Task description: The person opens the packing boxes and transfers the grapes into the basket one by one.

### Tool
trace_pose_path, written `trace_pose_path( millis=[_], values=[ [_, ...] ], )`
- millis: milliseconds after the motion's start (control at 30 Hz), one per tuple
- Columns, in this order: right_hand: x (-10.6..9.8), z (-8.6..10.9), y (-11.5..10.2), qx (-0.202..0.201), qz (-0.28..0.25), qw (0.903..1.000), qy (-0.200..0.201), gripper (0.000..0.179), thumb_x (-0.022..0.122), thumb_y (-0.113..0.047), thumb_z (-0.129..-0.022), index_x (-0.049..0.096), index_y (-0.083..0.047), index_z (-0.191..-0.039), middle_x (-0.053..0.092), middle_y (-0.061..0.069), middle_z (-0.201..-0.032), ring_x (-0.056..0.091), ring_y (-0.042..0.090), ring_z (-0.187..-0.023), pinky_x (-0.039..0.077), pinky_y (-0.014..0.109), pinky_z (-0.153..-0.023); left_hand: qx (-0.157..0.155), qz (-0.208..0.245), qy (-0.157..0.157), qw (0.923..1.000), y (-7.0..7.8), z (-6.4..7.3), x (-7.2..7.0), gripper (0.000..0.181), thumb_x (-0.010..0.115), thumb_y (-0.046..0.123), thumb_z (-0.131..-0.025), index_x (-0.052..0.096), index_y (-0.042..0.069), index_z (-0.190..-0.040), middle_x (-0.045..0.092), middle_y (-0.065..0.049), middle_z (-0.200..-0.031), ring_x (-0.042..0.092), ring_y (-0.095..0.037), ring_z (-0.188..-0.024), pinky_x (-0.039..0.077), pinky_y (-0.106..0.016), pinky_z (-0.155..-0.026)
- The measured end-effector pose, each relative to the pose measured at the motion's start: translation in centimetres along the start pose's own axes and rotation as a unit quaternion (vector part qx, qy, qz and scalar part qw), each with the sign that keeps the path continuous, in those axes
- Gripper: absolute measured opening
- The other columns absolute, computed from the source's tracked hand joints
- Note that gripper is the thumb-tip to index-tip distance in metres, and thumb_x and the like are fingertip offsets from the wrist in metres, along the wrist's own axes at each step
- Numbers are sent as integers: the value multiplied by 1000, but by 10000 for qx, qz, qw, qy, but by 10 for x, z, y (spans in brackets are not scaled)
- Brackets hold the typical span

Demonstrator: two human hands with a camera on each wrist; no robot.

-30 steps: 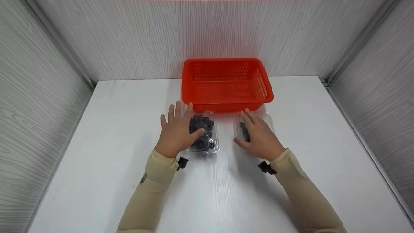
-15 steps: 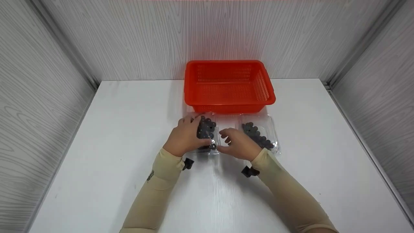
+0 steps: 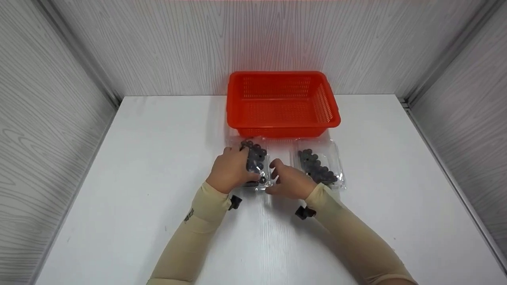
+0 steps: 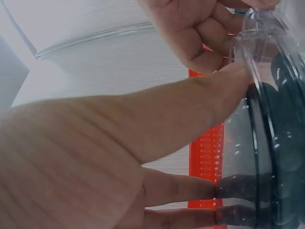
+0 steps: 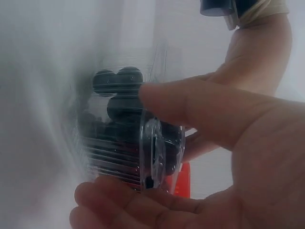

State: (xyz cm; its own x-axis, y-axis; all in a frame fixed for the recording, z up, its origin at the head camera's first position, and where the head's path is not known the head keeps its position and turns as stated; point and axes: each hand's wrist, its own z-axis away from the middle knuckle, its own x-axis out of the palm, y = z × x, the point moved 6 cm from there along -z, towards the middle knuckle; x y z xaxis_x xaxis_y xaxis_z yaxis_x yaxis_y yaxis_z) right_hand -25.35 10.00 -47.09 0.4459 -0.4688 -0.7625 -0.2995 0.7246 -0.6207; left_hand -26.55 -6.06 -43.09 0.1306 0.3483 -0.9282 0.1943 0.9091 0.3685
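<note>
Plastic box (image 3: 266, 183) partly behind left hand (image 3: 229, 170)

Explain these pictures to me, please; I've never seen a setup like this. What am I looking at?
There is no machine arm here: these are a person's bare left hand and right hand, in pale sleeves. The wide picture comes from a camera worn on the head, looking down. The two close-ups come from cameras at the wrists, probably the small black pieces.

On the white table stand a red basket and, in front of it, two clear plastic containers: a left box and a right box, both with dark round pieces, like grapes, inside.

The left hand holds the left box. The right hand is curved at that box's right edge; I can't tell whether it grips.
</note>
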Motion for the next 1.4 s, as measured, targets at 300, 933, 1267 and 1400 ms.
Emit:
trace_pose_path(
  millis=[300,933,1267,1400],
  values=[
    [6,-6,6,-64,-844,9961,-247,57,80,-11,-87,40,-2,-126,64,8,-88,61,18,-75,52,31,-70,91,-147,127,9998,1,-3,2,86,90,44,-77,56,3,-145,56,-22,-136,58,-40,-117,55,-54,-91],
    [11,-8,12,-218,-1174,9891,-857,43,66,-10,-100,42,-15,-136,68,7,-72,68,26,-60,55,33,-55,476,-432,307,9975,3,-1,5,84,90,42,-79,56,-3,-141,58,-25,-126,61,-39,-110,59,-53,-89],
    [21,-11,17,-127,-1382,9790,-1492,42,52,-15,-105,23,-15,-135,65,12,-72,61,23,-56,47,30,-53,487,-484,400,9968,4,1,5,80,90,41,-79,58,-5,-136,58,-25,-124,61,-39,-110,59,-53,-87],
    [21,-10,19,-24,-1479,9766,-1561,43,53,-17,-104,24,-17,-135,65,15,-72,60,23,-55,47,31,-53,450,-517,341,9971,4,2,5,81,90,42,-80,57,-5,-136,57,-25,-125,61,-39,-110,59,-53,-88]
  ],
)
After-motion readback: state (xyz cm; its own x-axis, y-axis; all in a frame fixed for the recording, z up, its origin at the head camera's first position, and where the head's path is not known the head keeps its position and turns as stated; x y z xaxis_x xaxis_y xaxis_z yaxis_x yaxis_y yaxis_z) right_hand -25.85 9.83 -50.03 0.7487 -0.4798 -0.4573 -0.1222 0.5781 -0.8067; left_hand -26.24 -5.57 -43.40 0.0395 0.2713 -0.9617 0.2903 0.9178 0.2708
